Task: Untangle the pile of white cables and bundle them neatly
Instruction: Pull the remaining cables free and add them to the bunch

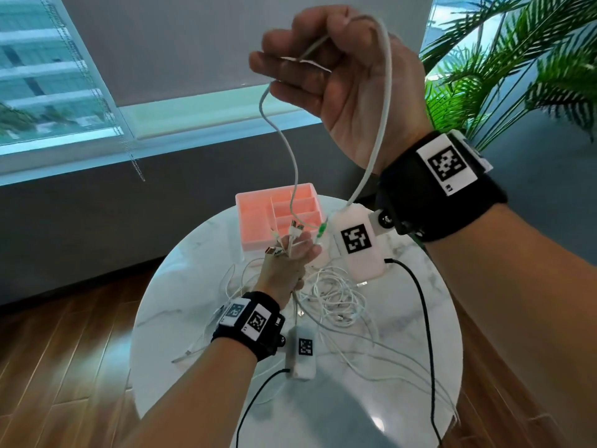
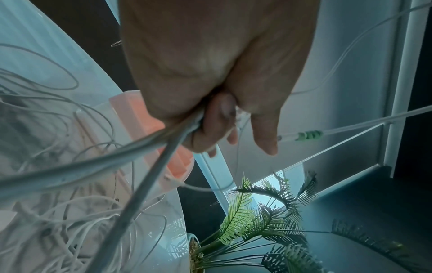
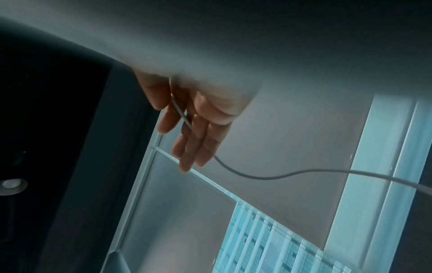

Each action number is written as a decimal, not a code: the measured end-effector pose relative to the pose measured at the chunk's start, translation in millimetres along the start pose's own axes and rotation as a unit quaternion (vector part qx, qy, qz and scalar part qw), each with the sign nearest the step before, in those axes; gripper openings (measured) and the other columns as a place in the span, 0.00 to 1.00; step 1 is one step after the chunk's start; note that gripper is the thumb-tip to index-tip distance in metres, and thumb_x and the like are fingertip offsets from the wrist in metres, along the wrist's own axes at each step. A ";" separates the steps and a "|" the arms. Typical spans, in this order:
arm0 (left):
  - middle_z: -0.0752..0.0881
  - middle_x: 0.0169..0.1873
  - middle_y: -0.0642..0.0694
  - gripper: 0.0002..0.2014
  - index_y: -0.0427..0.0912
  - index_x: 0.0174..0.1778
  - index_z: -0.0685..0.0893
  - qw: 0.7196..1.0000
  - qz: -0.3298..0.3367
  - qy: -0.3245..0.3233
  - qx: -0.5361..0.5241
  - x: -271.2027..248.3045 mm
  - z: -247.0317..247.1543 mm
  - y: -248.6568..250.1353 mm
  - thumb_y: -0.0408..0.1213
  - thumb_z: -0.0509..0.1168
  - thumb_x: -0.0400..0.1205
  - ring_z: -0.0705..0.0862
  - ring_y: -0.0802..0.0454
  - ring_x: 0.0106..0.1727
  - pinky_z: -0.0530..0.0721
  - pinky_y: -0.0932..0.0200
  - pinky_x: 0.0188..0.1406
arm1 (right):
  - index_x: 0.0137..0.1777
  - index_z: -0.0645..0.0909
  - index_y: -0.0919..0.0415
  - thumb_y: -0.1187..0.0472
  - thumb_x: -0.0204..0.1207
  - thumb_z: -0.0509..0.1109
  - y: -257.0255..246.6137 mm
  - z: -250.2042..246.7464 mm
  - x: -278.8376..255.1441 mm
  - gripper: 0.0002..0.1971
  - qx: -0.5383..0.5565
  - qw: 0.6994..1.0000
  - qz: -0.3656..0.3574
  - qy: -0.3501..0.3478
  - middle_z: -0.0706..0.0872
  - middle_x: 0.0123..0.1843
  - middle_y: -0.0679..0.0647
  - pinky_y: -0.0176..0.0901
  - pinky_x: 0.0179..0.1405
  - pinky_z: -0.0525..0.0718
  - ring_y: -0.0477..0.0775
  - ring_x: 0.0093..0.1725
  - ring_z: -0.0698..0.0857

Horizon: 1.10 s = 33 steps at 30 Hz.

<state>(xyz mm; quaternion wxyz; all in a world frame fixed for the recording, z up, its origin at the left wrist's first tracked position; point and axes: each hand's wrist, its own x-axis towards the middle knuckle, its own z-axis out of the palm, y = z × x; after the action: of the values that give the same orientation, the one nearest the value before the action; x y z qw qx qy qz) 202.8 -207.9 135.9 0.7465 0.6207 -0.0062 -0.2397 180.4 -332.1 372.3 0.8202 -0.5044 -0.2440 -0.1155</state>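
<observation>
My right hand [image 1: 300, 66] is raised high above the table and pinches one white cable [image 1: 284, 140] between thumb and curled fingers. In the right wrist view that cable [image 3: 268, 178] runs out past the fingers of the right hand [image 3: 194, 129]. Both of its strands hang down to my left hand [image 1: 287, 263], which grips a bunch of cable ends with the plugs sticking up above the fist. A green clip [image 1: 321, 232] sits on one strand. The left hand [image 2: 210, 120] squeezes thick strands [image 2: 140, 153]. A tangled cable pile [image 1: 336, 302] lies under it on the round marble table [image 1: 371, 399].
A pink divided tray [image 1: 255, 221] stands at the table's far edge, behind the left hand. Black camera leads [image 1: 423, 312] cross the table's right side. A palm plant [image 1: 517, 76] stands to the right, with a window and blind cords at the left. Wooden floor surrounds the table.
</observation>
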 end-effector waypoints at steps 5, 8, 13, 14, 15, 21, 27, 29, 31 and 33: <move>0.90 0.34 0.50 0.07 0.44 0.44 0.83 0.991 -0.043 -0.104 -0.071 -6.2 -5.6 5.5 0.31 0.65 0.87 0.58 0.61 0.19 0.54 0.67 0.16 | 0.57 0.77 0.73 0.66 0.85 0.56 12.7 -32.4 -2.9 0.11 -0.030 0.998 0.018 0.056 0.86 0.56 0.73 0.63 0.59 0.83 0.79 0.62 0.85; 0.91 0.47 0.42 0.06 0.41 0.53 0.86 0.988 -0.071 -0.100 -0.091 -5.5 -18.5 -0.9 0.32 0.63 0.89 0.59 0.61 0.18 0.57 0.68 0.13 | 0.55 0.80 0.72 0.64 0.83 0.58 25.2 -63.7 -13.9 0.12 -0.042 0.992 0.052 0.111 0.87 0.55 0.72 0.62 0.57 0.85 0.79 0.61 0.86; 0.88 0.67 0.36 0.10 0.39 0.64 0.80 0.977 -0.105 -0.053 -0.176 5.3 -26.2 -4.4 0.33 0.55 0.92 0.59 0.61 0.18 0.58 0.68 0.12 | 0.56 0.81 0.72 0.66 0.86 0.54 54.0 -85.2 -46.0 0.15 -0.052 0.985 0.120 0.117 0.87 0.55 0.74 0.63 0.57 0.87 0.80 0.59 0.86; 0.87 0.68 0.35 0.10 0.39 0.64 0.80 0.978 -0.107 -0.042 -0.172 7.8 -24.8 -4.7 0.34 0.55 0.92 0.59 0.61 0.18 0.57 0.68 0.11 | 0.55 0.81 0.72 0.67 0.86 0.54 59.5 -84.8 -52.9 0.14 -0.059 0.983 0.135 0.110 0.87 0.55 0.75 0.65 0.58 0.87 0.81 0.59 0.86; 0.87 0.67 0.34 0.09 0.39 0.62 0.80 0.979 -0.109 -0.031 -0.169 10.5 -23.2 -4.8 0.36 0.56 0.92 0.59 0.61 0.18 0.57 0.68 0.11 | 0.55 0.81 0.73 0.68 0.85 0.54 64.8 -83.7 -59.3 0.14 -0.066 0.981 0.151 0.104 0.86 0.55 0.77 0.65 0.57 0.86 0.81 0.57 0.86; 0.91 0.41 0.39 0.17 0.42 0.43 0.79 0.960 -0.149 -0.068 -0.225 18.1 -14.5 -3.5 0.47 0.55 0.93 0.60 0.62 0.16 0.56 0.70 0.10 | 0.55 0.79 0.80 0.73 0.78 0.58 95.4 -78.0 -96.0 0.13 -0.089 0.968 0.231 0.033 0.82 0.58 0.85 0.70 0.59 0.83 0.82 0.55 0.85; 0.90 0.36 0.44 0.14 0.41 0.41 0.81 0.920 -0.130 -0.077 -0.363 20.2 -22.7 5.5 0.43 0.57 0.89 0.62 0.62 0.12 0.58 0.71 0.09 | 0.46 0.86 0.77 0.78 0.73 0.61 120.4 -91.5 -130.1 0.11 -0.230 0.915 0.333 -0.013 0.90 0.50 0.73 0.56 0.55 0.85 0.69 0.52 0.90; 0.90 0.43 0.44 0.16 0.41 0.40 0.82 0.933 -0.111 -0.056 -0.338 22.2 -30.9 7.6 0.43 0.57 0.90 0.61 0.62 0.14 0.58 0.70 0.09 | 0.44 0.87 0.75 0.80 0.73 0.62 123.5 -104.4 -137.0 0.12 -0.277 0.896 0.347 0.005 0.92 0.48 0.69 0.55 0.54 0.86 0.62 0.50 0.91; 0.89 0.42 0.45 0.13 0.41 0.41 0.83 0.961 -0.088 -0.034 -0.260 22.3 -36.3 9.1 0.40 0.62 0.90 0.61 0.63 0.16 0.58 0.70 0.10 | 0.42 0.90 0.68 0.75 0.68 0.64 124.0 -118.4 -141.3 0.12 -0.311 0.885 0.346 0.020 0.93 0.48 0.66 0.53 0.54 0.88 0.61 0.51 0.92; 0.90 0.42 0.44 0.10 0.38 0.43 0.84 0.981 -0.071 -0.016 -0.181 20.9 -39.2 8.9 0.35 0.64 0.89 0.60 0.63 0.17 0.58 0.70 0.11 | 0.39 0.92 0.58 0.76 0.68 0.66 123.4 -129.9 -145.0 0.16 -0.339 0.878 0.338 0.009 0.93 0.48 0.63 0.53 0.54 0.89 0.63 0.53 0.91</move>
<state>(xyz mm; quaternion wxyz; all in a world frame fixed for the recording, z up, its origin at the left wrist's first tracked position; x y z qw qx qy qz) 236.4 -178.4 129.1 0.8272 0.4704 0.0698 -0.2994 147.2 -397.8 153.8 0.5902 -0.8023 0.0025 0.0890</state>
